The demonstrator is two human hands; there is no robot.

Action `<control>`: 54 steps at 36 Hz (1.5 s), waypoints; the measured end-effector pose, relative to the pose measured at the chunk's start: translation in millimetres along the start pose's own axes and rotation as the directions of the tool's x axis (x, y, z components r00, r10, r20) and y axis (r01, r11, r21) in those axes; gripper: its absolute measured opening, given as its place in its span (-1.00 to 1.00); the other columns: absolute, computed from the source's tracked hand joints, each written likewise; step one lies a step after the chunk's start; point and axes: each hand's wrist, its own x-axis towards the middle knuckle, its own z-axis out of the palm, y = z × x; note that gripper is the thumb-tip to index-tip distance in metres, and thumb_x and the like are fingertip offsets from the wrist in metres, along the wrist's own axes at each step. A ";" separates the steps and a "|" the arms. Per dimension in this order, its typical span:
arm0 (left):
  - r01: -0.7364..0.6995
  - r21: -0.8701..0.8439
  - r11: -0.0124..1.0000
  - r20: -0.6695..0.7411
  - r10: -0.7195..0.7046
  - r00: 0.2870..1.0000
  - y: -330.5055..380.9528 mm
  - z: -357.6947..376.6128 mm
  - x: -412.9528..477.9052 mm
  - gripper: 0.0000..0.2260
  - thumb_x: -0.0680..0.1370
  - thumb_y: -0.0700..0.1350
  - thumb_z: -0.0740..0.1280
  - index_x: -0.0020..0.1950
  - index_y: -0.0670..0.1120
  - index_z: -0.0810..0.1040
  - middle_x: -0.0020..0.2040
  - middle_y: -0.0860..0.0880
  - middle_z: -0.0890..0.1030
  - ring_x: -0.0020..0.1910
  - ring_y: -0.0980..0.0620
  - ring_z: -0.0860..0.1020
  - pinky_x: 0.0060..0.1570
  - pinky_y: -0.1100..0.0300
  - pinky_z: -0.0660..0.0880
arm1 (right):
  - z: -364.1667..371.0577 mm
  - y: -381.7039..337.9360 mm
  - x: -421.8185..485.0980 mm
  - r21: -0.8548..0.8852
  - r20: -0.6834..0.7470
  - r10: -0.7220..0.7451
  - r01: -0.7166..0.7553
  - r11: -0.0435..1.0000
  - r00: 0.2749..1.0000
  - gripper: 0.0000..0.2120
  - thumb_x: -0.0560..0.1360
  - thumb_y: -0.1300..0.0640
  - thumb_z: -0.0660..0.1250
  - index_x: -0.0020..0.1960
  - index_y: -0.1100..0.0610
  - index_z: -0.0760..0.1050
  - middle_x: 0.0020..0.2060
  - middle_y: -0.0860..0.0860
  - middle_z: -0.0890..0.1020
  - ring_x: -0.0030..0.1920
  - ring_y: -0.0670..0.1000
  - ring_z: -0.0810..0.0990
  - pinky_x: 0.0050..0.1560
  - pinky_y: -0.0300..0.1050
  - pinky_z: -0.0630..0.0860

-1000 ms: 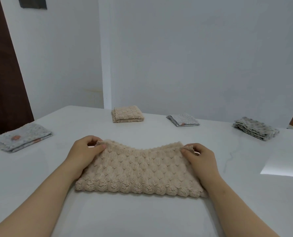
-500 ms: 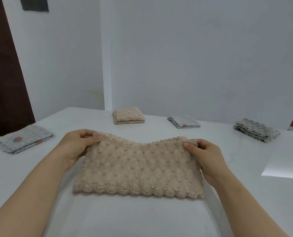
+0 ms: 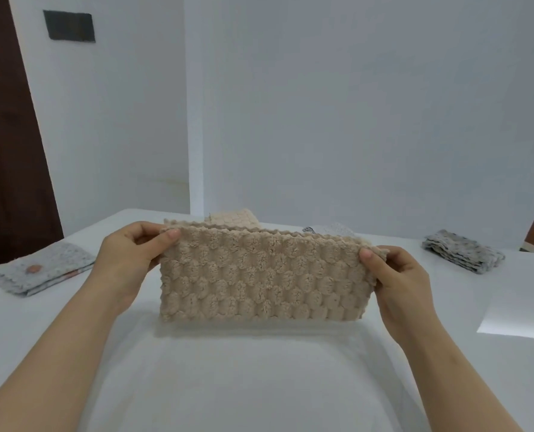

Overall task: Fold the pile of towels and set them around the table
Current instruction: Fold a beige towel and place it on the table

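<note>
White walls are closing off the scene behind a white table (image 3: 259, 385), and above its middle a beige towel (image 3: 259, 275), already doubled, is being held upright with its long axis running left to right across the frame. Its top left corner is being pinched by the left hand (image 3: 128, 257) and its top right corner by the right hand (image 3: 396, 275), thumbs pressed on the near face and fingers curled behind. Whether the bottom edge is touching the table cannot be told. Both ends are being held equally close, so the next fold is judged to be one end carried across to the other. A folded beige towel (image 3: 234, 218) and a small grey towel (image 3: 331, 229) are being partly hidden behind the top edge. A left grey towel (image 3: 41, 272) and a right grey towel (image 3: 465, 255) are lying well apart at the frame's sides.
</note>
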 end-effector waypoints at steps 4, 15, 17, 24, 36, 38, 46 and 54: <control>0.013 0.011 1.000 -0.001 -0.013 1.000 0.2 0.2 0.8 -0.84 0.45 -0.26 0.37 -0.30 -0.10 0.47 -0.34 -0.02 0.54 -0.35 0.08 0.48 -0.37 0.32 0.48 | -1.8 -1.9 0.9 -0.019 -0.001 0.016 -0.016 1.000 1.000 -0.52 -0.17 -0.21 0.60 -0.38 0.02 0.59 -0.40 -0.10 0.60 -0.33 -0.14 0.59 -0.31 -0.29 0.55; 0.031 0.100 0.994 0.013 -0.033 0.999 2.8 3.9 -2.4 -0.88 0.49 -0.19 0.34 -0.24 -0.08 0.46 -0.30 -0.05 0.50 -0.34 0.03 0.46 -0.43 0.29 0.45 | 0.4 -7.1 1.9 -0.147 -0.101 0.017 -0.032 0.989 0.995 -0.83 0.37 0.25 0.44 -0.30 0.11 0.47 -0.33 0.00 0.49 -0.35 -0.04 0.49 -0.48 -0.34 0.45; 0.058 0.090 0.994 0.025 -0.061 0.998 4.7 4.8 -3.9 -0.88 0.50 -0.19 0.34 -0.23 -0.08 0.46 -0.29 -0.04 0.52 -0.35 0.05 0.49 -0.46 0.33 0.48 | 0.5 -9.7 1.7 -0.171 -0.102 0.034 -0.052 0.984 0.994 -0.82 0.36 0.23 0.45 -0.32 0.11 0.47 -0.35 0.00 0.51 -0.39 -0.07 0.51 -0.45 -0.31 0.50; 0.253 0.320 0.913 0.066 -0.287 0.956 -8.1 3.7 -8.4 -0.93 0.58 -0.16 0.25 -0.08 -0.01 0.46 -0.29 -0.13 0.53 -0.42 -0.05 0.46 -0.50 0.19 0.40 | -5.1 -8.5 -0.8 -0.320 -0.082 0.225 -0.240 0.916 0.971 -0.87 0.38 0.19 0.45 -0.24 0.19 0.51 -0.33 0.09 0.59 -0.36 0.04 0.55 -0.33 -0.14 0.54; 0.102 0.672 0.733 0.332 -0.422 0.843 -40.7 5.1 -14.5 -0.92 0.48 -0.20 0.39 -0.06 -0.10 0.54 -0.16 -0.04 0.52 -0.40 0.09 0.40 -0.44 0.36 0.34 | -16.5 38.7 -1.2 -0.761 -0.058 0.134 -0.131 0.635 0.989 -0.77 0.54 0.19 0.21 0.17 0.05 0.47 0.03 0.04 0.59 -0.07 0.04 0.54 -0.05 -0.14 0.41; 0.074 0.715 0.696 0.315 -0.415 0.854 -43.8 4.7 -13.2 -0.86 0.46 -0.24 0.41 -0.05 -0.05 0.54 -0.11 0.01 0.48 -0.35 0.10 0.43 -0.35 0.30 0.37 | -16.7 35.9 -2.9 -0.793 -0.005 0.207 -0.130 0.595 0.978 -0.64 0.54 0.12 0.21 0.33 0.04 0.34 -0.03 0.02 0.55 -0.21 0.01 0.50 -0.19 -0.17 0.39; 0.085 0.759 0.645 0.246 -0.407 0.880 -46.7 1.8 -11.0 -0.78 0.44 -0.30 0.41 0.00 -0.04 0.52 -0.07 0.02 0.44 -0.34 0.00 0.46 -0.24 0.23 0.45 | -14.4 18.5 -5.2 -0.933 0.102 0.568 -0.119 0.340 0.817 -0.21 0.42 0.05 0.40 0.48 -0.01 -0.01 0.31 0.12 0.38 0.10 0.06 0.43 -0.09 -0.17 0.43; 0.070 0.700 0.711 0.261 -0.346 0.901 -43.7 12.8 -12.2 -0.77 0.42 -0.25 0.44 -0.02 0.01 0.53 0.08 -0.06 0.50 -0.20 -0.02 0.51 0.00 0.11 0.49 | -16.6 22.2 1.0 -0.755 -0.010 0.173 -0.121 0.644 0.985 -0.36 0.49 0.26 0.24 0.46 -0.08 0.08 -0.27 -0.04 0.43 -0.32 -0.03 0.43 -0.34 -0.19 0.34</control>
